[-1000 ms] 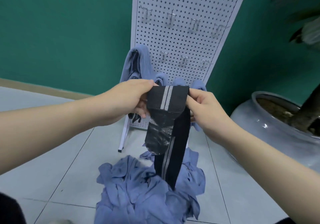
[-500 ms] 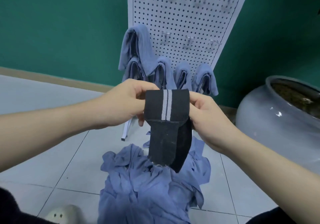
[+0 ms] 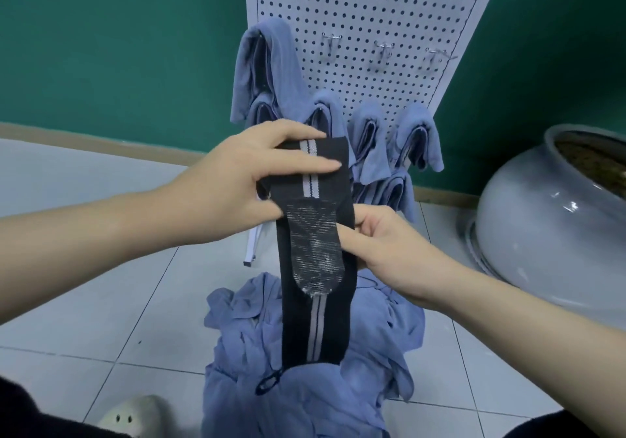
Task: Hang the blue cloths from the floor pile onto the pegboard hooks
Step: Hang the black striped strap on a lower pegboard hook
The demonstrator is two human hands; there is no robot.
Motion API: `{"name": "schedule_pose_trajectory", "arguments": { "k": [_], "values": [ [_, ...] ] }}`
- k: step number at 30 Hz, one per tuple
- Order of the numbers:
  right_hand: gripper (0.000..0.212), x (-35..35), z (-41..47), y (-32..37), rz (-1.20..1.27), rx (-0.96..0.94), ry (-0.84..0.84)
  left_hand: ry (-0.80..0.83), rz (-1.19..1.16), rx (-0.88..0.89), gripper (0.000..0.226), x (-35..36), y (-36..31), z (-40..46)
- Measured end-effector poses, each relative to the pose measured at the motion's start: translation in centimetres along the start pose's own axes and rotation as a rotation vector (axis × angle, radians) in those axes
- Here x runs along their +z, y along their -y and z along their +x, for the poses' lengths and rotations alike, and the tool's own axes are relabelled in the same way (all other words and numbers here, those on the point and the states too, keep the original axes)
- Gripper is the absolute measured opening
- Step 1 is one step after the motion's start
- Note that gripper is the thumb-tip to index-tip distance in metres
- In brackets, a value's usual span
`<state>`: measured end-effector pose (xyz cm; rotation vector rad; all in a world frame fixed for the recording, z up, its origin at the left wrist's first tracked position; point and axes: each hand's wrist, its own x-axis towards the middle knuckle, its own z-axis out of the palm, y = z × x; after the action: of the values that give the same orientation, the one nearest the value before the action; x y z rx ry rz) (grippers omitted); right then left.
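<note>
Unfolded since before, now hanging long: strap (image 3: pixel 315 268); pinched up top by left hand (image 3: pixel 250 180), mid-length by right hand (image 3: pixel 382 251); best drape over free hook (image 3: pixel 332 39), ends even.

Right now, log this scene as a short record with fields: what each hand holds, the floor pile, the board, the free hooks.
left hand: grips the top of the black elastic strap with grey stripes, fingers laid across it
right hand: pinches the strap's right edge at mid-length
strap: hangs down, unrolled, a grey rough patch facing the camera
floor pile of blue cloths: below the strap
white pegboard: several blue cloths hung low
bare metal hooks: three in a row
</note>
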<state>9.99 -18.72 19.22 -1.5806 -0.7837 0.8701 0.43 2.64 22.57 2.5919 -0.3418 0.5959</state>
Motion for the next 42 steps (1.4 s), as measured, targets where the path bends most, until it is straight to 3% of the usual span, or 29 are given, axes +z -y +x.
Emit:
{"name": "schedule_pose_trajectory", "arguments": {
  "k": [5, 7, 15, 22, 26, 28, 30, 33, 35, 36, 42],
  "values": [
    [0.029, 0.1, 0.2, -0.8, -0.089, 0.024, -0.089, -0.151, -0.064, 0.027, 0.02, 0.4, 0.1, -0.3],
    [0.027, 0.4, 0.4, -1.2, -0.065, 0.055, -0.091, -0.188, -0.079, 0.024, 0.021, 0.5, 0.0, -0.4],
    [0.018, 0.6, 0.6, 0.3, 0.124, 0.076, -0.088, 0.176, 0.255, 0.132, 0.051, 1.7, 0.8, -1.1],
    [0.028, 0.5, 0.5, 1.3, 0.294, 0.18, -0.046, 0.309, 0.158, 0.049, 0.063, 1.1, 1.2, -2.1],
    [0.053, 0.2, 0.3, 1.8, 0.485, 0.196, 0.028, 0.315, 0.129, 0.054, 0.068, 1.2, 1.5, -2.3],
    [0.06, 0.1, 0.1, 1.9, 0.421, 0.174, 0.077, 0.329, 0.121, 0.078, 0.069, 1.1, 1.3, -2.4],
    [0.048, -0.1, 0.1, 1.5, 0.296, 0.144, 0.071, 0.357, 0.071, 0.082, 0.069, 0.7, 1.5, -2.8],
    [0.04, -0.1, 0.0, 1.0, 0.257, 0.122, 0.055, 0.381, -0.215, -0.141, 0.056, 1.9, 2.5, -1.8],
    [0.039, 0.1, -0.2, 1.1, 0.26, 0.106, 0.077, 0.246, -0.509, -0.416, 0.043, 2.5, 2.5, -1.0],
    [0.037, 0.2, -0.2, 1.1, 0.251, 0.096, 0.087, 0.185, -0.575, -0.5, 0.047, 2.5, 2.6, -0.7],
    [0.037, 1.1, -0.3, 0.8, 0.205, 0.067, 0.124, 0.187, -0.697, -0.576, 0.049, 1.0, 2.1, -1.2]
  ]
}}
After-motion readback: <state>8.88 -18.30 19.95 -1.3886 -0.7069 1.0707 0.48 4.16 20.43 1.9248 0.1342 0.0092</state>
